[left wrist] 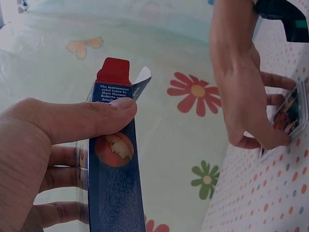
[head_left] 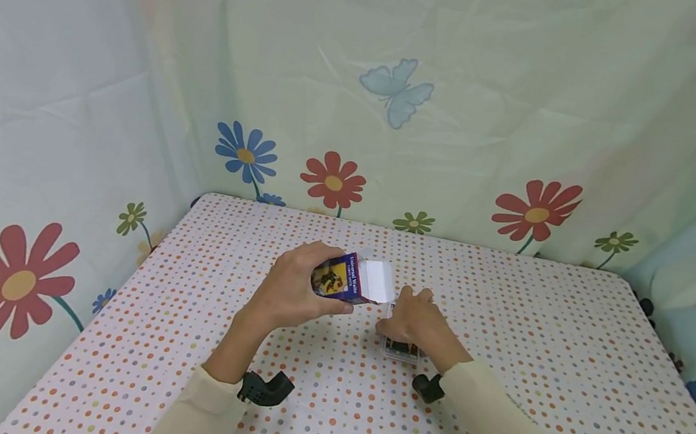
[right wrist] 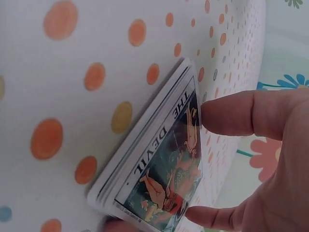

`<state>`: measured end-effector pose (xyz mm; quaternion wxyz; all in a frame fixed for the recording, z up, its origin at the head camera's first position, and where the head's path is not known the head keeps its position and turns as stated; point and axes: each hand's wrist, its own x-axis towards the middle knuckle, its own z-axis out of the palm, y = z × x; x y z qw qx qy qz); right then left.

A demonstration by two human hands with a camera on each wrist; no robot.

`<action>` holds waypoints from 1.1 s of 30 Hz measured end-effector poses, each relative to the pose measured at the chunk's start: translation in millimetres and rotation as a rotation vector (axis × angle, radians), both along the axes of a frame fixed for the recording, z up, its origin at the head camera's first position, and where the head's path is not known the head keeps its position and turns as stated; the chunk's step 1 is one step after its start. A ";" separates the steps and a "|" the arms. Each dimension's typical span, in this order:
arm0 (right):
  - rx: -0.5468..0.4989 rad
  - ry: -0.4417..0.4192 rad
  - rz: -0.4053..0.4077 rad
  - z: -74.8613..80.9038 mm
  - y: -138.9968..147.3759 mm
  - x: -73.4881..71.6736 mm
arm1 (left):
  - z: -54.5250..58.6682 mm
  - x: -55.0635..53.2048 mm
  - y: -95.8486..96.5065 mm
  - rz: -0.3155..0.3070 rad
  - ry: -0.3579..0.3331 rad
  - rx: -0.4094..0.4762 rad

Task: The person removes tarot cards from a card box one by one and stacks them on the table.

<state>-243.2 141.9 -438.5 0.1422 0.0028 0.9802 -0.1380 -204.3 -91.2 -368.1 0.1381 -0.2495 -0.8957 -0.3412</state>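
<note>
My left hand (head_left: 286,287) holds a blue tarot card box (head_left: 333,279) above the table, its open end with raised flaps facing right. In the left wrist view the thumb lies across the narrow side of the box (left wrist: 116,179), below a red flap, with fingers behind it. A stack of tarot cards (right wrist: 166,166) lies face up on the table, "The Devil" on top and its edges slightly uneven. My right hand (head_left: 420,321) is over this stack, gripping it between thumb and fingers at its edges.
A white tablecloth (head_left: 319,408) with coloured dots covers the table. Behind it hangs a pale curtain (head_left: 452,150) printed with flowers and a butterfly. A black wrist camera (head_left: 266,388) is worn on the left wrist, another (head_left: 428,388) on the right.
</note>
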 end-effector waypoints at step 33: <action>-0.245 -0.016 0.215 -6.4 46.1 1.8 | 3.5 1.1 -1.9 0.015 -0.025 -0.005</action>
